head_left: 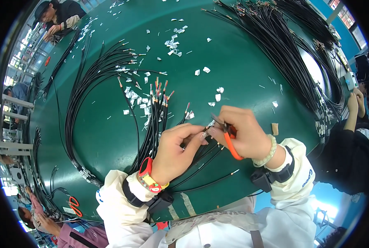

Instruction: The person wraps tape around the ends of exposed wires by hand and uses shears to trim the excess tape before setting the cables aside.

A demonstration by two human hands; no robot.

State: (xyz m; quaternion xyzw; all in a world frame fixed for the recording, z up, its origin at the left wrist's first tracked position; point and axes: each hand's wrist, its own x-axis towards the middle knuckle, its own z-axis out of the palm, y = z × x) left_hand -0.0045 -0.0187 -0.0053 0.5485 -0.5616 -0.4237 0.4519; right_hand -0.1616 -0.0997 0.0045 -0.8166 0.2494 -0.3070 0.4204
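My left hand (177, 152) is closed, with thumb and forefinger pinching the end of a black cable (206, 128). Close against it, my right hand (248, 134) grips orange-handled cutters (233, 148), their dark metal jaws pointing left above the cable end. The right fingertips meet a small silvery bit of foil (211, 123) at that end. Beneath and left of my hands lies a bundle of black cables (153, 128), their stripped ends showing coloured wires. A few single cables (207, 181) pass under my left wrist toward the right.
Foil scraps (172, 43) litter the green table (250, 49). A curved cable bundle (71, 120) lies left, a thick one (275, 49) at far right. Orange scissors (74, 206) rest near the lower left edge. A brown scrap (275, 129) sits beside my right hand. Co-workers sit around the table.
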